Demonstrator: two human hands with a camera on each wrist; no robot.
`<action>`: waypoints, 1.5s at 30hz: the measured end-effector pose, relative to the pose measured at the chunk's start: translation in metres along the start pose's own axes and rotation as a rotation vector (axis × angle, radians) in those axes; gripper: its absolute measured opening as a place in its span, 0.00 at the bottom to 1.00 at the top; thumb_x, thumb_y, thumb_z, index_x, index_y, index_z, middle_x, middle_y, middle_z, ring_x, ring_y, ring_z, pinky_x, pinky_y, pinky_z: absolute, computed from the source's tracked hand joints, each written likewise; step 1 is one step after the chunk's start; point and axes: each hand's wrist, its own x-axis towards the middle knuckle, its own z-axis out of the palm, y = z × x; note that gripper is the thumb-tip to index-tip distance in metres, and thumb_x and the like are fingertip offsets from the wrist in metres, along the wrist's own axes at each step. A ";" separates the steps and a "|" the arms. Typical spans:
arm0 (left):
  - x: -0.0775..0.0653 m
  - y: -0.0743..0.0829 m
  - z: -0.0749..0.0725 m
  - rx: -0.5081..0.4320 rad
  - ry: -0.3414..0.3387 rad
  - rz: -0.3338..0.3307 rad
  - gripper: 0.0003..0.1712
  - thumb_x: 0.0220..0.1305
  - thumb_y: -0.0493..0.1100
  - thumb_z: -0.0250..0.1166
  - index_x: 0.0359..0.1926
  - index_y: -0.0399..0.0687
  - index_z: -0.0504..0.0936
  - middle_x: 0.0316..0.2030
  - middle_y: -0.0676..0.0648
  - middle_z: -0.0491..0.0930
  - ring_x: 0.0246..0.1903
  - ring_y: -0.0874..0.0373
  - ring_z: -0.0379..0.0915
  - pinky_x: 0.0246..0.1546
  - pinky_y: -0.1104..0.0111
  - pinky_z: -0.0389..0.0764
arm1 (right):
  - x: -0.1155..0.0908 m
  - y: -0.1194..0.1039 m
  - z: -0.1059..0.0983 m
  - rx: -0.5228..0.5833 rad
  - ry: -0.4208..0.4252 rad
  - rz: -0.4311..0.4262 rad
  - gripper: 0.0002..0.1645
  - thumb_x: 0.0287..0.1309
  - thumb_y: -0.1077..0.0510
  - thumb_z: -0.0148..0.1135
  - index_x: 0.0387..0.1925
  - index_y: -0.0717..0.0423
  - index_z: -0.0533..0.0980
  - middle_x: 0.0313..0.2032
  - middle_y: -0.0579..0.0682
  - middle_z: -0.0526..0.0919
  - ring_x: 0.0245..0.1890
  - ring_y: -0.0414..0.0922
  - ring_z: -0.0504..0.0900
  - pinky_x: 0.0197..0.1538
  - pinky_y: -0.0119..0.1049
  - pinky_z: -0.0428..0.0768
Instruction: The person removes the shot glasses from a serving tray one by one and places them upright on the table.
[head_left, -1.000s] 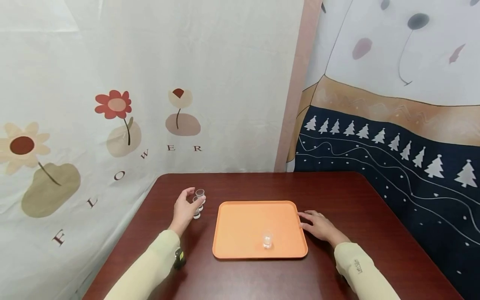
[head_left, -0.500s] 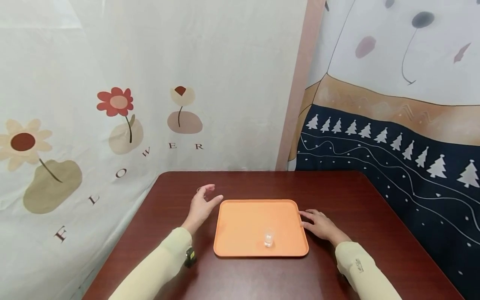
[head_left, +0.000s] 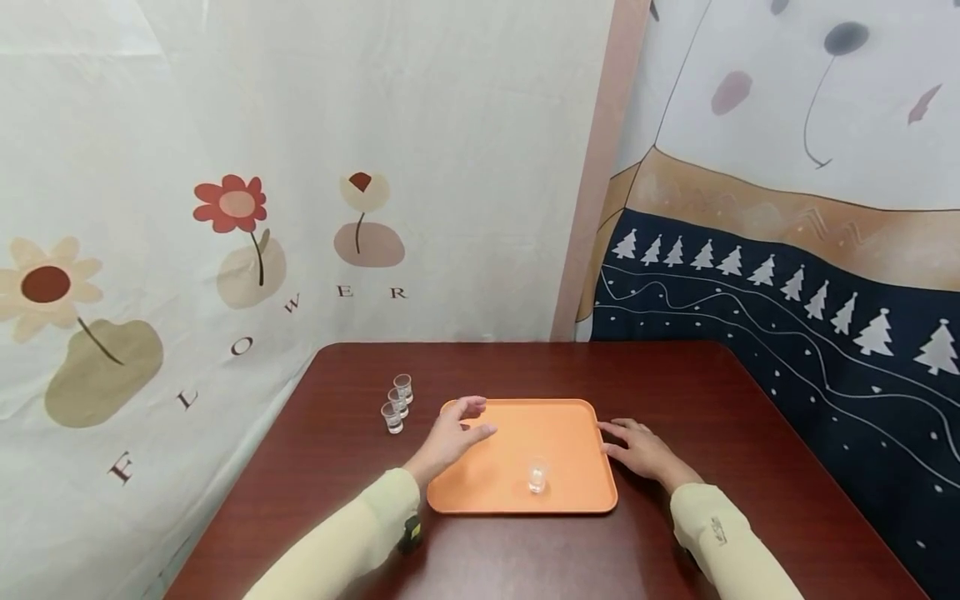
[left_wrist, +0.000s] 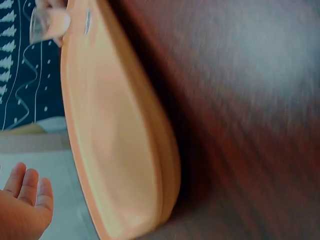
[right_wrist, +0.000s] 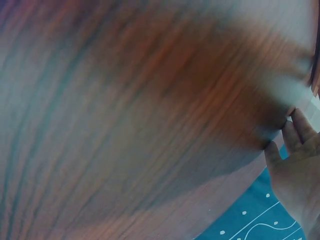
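My left hand [head_left: 452, 435] hovers over the left part of the orange tray [head_left: 517, 504], thumb and fingers spread apart with nothing between them. In the left wrist view its fingers [left_wrist: 29, 189] lie beside the tray's long rim. A small clear shot glass [head_left: 537, 478] stands upright on the tray, right of centre towards the near edge. My right hand [head_left: 639, 452] rests at the tray's right side, fingertips at the rim. The right wrist view has that hand [right_wrist: 297, 162] with its fingertips down on the tabletop.
Three similar shot glasses stand in a slanted row left of the tray: a near one [head_left: 392, 418], a middle one [head_left: 399, 403] and a far one [head_left: 403, 388]. The dark red-brown table [head_left: 510, 550] meets a flower-printed cloth [head_left: 465, 167] and a tree-patterned cloth [head_left: 750, 308].
My left hand has left the row of shot glasses and moved right, over the tray, bringing the row into full view. The right hand and the glass on the tray have stayed put.
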 end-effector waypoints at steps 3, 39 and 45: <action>-0.004 0.002 0.010 0.002 -0.075 -0.008 0.28 0.62 0.40 0.71 0.61 0.36 0.74 0.55 0.33 0.77 0.57 0.40 0.72 0.54 0.46 0.72 | 0.000 0.000 0.000 0.000 0.003 0.001 0.31 0.68 0.46 0.59 0.69 0.50 0.70 0.66 0.66 0.66 0.65 0.67 0.64 0.60 0.69 0.64; -0.030 0.001 0.067 -0.021 -0.304 -0.008 0.16 0.58 0.33 0.72 0.47 0.36 0.81 0.37 0.50 0.81 0.40 0.57 0.78 0.43 0.70 0.78 | 0.000 0.000 0.001 0.011 0.005 0.002 0.33 0.68 0.43 0.58 0.70 0.49 0.69 0.66 0.66 0.66 0.65 0.67 0.63 0.60 0.69 0.63; -0.030 -0.001 0.066 -0.031 -0.287 -0.009 0.14 0.57 0.32 0.72 0.45 0.37 0.80 0.36 0.49 0.82 0.38 0.58 0.78 0.40 0.71 0.79 | -0.002 0.000 0.001 0.015 0.002 0.006 0.32 0.68 0.43 0.59 0.70 0.49 0.69 0.66 0.66 0.66 0.65 0.67 0.63 0.60 0.69 0.63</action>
